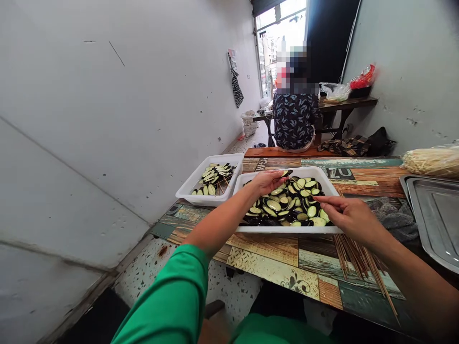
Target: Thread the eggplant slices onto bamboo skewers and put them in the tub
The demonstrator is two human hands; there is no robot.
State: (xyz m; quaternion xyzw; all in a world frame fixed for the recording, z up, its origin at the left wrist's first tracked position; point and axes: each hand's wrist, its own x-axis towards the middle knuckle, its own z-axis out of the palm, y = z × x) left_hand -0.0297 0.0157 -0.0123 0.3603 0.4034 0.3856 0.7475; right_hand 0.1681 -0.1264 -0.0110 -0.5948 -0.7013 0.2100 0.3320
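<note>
My left hand (268,182) is closed on a dark-skinned eggplant slice (287,173) above the left part of a white tray (287,230). Between the fingers of my right hand (342,212), at the tray's right side, is a thin wooden skewer (303,188). Its far end reaches the slice in my left hand; whether it pierces the slice I cannot tell. Many cut eggplant slices (274,205) lie wet in the tray below both hands. A second white tray (206,200), behind and to the left, holds skewered eggplant slices (216,174).
Loose wooden skewers (362,260) lie under my right forearm. To the right are a grey cloth (396,220), metal trays (435,215) and a bag of skewers (432,160). Beyond the patterned table (265,253), a person (294,119) sits on a bench, back turned. A wall (89,119) bounds the left.
</note>
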